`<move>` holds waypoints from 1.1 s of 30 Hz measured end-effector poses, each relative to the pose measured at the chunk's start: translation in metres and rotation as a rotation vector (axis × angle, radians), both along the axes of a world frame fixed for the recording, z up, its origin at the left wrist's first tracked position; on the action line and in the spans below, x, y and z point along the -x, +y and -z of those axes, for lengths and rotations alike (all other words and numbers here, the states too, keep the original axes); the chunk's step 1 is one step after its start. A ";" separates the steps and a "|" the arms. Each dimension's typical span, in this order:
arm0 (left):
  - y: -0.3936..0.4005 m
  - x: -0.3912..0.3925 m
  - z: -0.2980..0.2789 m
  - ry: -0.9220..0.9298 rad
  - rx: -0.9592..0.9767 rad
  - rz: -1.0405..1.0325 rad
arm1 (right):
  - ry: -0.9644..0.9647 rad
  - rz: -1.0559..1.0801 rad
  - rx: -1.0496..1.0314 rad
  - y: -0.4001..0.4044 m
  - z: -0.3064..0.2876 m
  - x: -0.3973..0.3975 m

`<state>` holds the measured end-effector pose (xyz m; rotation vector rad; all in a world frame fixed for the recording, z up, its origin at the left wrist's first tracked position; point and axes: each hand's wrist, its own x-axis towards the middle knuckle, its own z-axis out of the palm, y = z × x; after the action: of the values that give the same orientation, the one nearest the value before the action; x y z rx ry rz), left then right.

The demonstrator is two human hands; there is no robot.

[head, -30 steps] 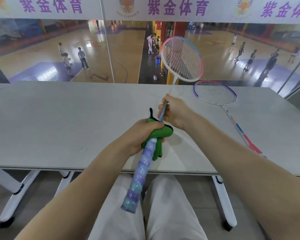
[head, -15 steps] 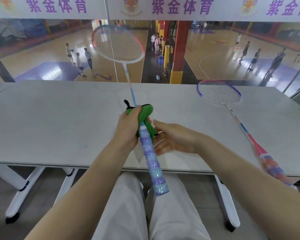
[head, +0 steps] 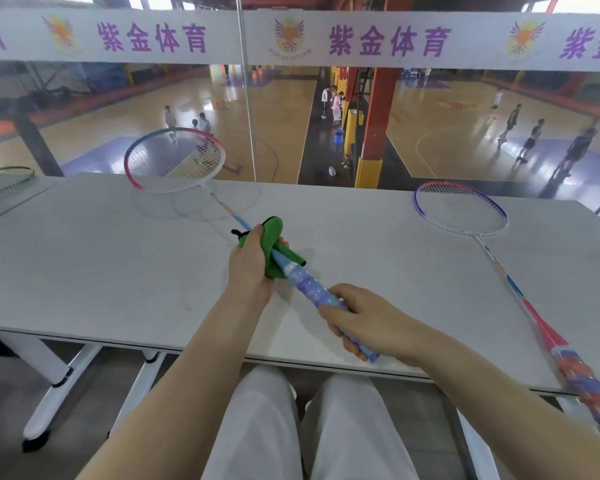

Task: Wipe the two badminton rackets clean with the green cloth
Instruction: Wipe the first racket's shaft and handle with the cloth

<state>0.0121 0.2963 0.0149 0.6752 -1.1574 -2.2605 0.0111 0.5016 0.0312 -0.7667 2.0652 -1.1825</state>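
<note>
Now tilting lower, the pink-and-white racket (head: 175,160) is being wiped: left hand (head: 253,261) gripping green cloth (head: 274,247), right hand (head: 364,320) gripping handle; purple racket (head: 461,211) apparently waiting.

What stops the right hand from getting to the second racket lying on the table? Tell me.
Probably nothing but its load. The right hand grips the held racket's handle; the second racket lies apart on the table at its right, with bare tabletop between. It would need to let go first.

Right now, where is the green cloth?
In the head view, the green cloth sits mid-table, gripped by the left hand around the shaft of the held racket.
</note>
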 end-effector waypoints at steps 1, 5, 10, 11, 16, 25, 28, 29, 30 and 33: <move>-0.006 0.002 -0.003 0.013 -0.017 -0.019 | -0.026 -0.003 0.019 0.006 0.000 0.001; -0.035 0.009 -0.011 0.034 0.010 -0.038 | -0.111 -0.031 0.038 0.030 -0.007 0.012; -0.041 0.016 -0.020 0.061 0.010 -0.044 | -0.110 -0.083 -0.011 0.043 -0.018 0.031; -0.044 0.017 -0.022 0.072 -0.001 -0.056 | -0.090 -0.097 -0.042 0.045 -0.021 0.035; -0.063 0.020 -0.022 0.090 -0.028 -0.121 | 0.363 -0.074 -0.419 0.052 -0.024 0.058; -0.082 0.024 -0.031 0.199 -0.083 -0.063 | 0.296 0.012 -0.406 0.070 -0.013 0.083; -0.081 0.027 -0.034 0.340 -0.150 -0.012 | 0.136 -0.048 -0.396 0.078 -0.028 0.088; -0.082 0.028 -0.032 0.376 -0.167 0.000 | 0.135 -0.049 -0.398 0.079 -0.029 0.091; -0.083 0.028 -0.030 0.398 -0.184 0.010 | 0.169 -0.029 -0.408 0.079 -0.029 0.093; -0.082 0.029 -0.024 0.369 -0.220 0.048 | 0.456 0.085 -0.425 0.075 -0.016 0.100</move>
<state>-0.0165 0.2147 0.0387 0.2895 -0.7641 -2.4423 -0.0890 0.5768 0.0470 -0.7939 2.6257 -0.6011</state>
